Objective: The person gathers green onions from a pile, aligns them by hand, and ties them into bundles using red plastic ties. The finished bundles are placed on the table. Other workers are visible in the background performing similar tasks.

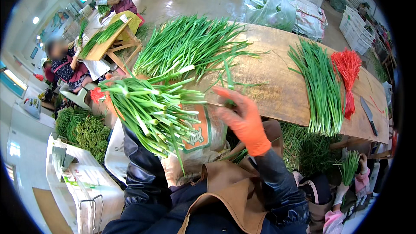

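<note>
My left hand (114,109), in an orange glove and mostly hidden by leaves, grips a thick bunch of garlic chives (152,110). Their pale cut ends fan out to the right, and a bit of red tie (97,95) shows by the hand. To the right of the bunch, my right hand (245,123), also orange-gloved, is raised with thumb and fingers apart. A blurred green blade (228,71) passes behind its fingertips; whether they touch it is unclear. Beyond both hands, a loose pile of chives (191,45) covers the left part of the wooden table (276,81).
On the table's right lie a straightened chive bundle (321,91), red ties (347,78) and a knife (368,115). A printed sack (201,136) stands below my hands. White crates (87,182) are at lower left. Co-workers handle chives at upper left and lower right.
</note>
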A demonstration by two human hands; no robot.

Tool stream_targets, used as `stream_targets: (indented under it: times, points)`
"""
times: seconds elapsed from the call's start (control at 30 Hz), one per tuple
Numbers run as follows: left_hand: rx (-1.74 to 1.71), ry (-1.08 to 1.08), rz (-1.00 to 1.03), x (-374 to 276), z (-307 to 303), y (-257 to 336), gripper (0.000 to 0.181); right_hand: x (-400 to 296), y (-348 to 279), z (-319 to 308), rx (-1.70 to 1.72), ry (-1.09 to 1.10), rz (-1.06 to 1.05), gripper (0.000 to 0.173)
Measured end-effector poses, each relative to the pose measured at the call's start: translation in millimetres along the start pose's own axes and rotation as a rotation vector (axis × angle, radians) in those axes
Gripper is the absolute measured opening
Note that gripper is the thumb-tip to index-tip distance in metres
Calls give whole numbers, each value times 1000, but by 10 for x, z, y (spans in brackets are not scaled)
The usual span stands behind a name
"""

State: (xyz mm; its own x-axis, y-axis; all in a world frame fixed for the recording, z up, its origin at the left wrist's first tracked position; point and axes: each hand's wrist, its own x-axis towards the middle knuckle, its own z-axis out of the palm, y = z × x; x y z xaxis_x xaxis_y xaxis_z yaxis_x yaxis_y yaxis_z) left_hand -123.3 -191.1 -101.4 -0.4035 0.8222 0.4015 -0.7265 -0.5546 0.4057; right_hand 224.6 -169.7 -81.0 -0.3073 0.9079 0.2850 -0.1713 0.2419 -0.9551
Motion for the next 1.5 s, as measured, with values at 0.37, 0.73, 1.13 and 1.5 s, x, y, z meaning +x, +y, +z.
stream_targets:
  times: [0.37, 0.73, 1.13, 1.5]
  points:
    - [296, 351, -29, -344, -69, -111, 15, 259, 290, 175, 37, 50, 43, 19]
    - [385, 451, -49, -266, 32, -233, 19, 594, 361, 388, -244, -165, -146, 32]
    - [786, 355, 8, -155, -7, -370, 25, 182, 631, -305, -170, -193, 196, 24]
    - [509, 457, -40, -103, -15, -474, 30, 324, -99, -113, -65, 111, -114, 25]
